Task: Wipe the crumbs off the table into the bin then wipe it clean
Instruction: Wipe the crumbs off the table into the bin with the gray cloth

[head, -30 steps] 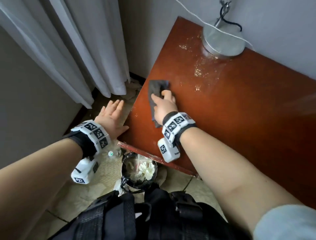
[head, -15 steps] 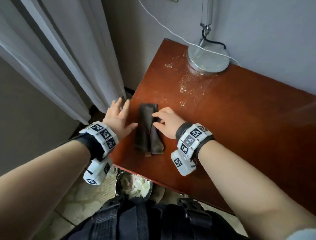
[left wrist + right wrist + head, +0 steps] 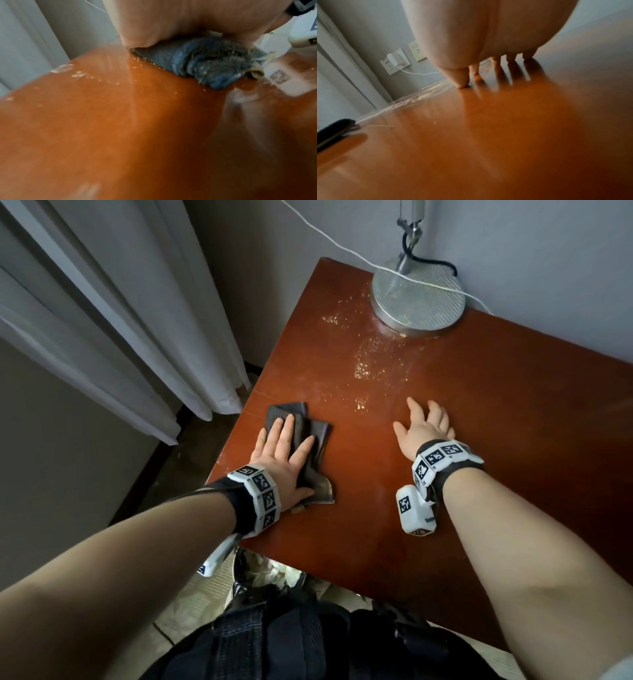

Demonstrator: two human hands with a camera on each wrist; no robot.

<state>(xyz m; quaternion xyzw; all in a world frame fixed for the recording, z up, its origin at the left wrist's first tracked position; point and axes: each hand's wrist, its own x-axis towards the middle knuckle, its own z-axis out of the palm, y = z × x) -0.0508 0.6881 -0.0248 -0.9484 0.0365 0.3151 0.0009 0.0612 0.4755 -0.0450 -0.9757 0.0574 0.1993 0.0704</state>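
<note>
Head cam has my left hand [image 3: 282,458] lying flat on the dark cloth [image 3: 310,440], fingers straight and a bit spread, pressing it down onto the reddish wooden table [image 3: 513,422] near its left edge. Cloth is bunched and folded under the palm, and on the left wrist cam its blue-grey folds [image 3: 205,63] have little crumbs stuck in them, with more specks on the wood just beside it. My right hand [image 3: 423,428] is over to the right, well apart from the cloth, fingers fanned out with nothing in them; on the right wrist cam the fingertips [image 3: 462,82] touch the tabletop. The main patch of crumbs [image 3: 368,361] sits farther back, between my hands and the round metal lamp base [image 3: 418,297], with a thin white cable [image 3: 342,251] running across the base. The bin [image 3: 270,575] peeks out below the table's near edge, with crumpled pale stuff inside. White curtains [image 3: 120,320] hang off to the left.
</note>
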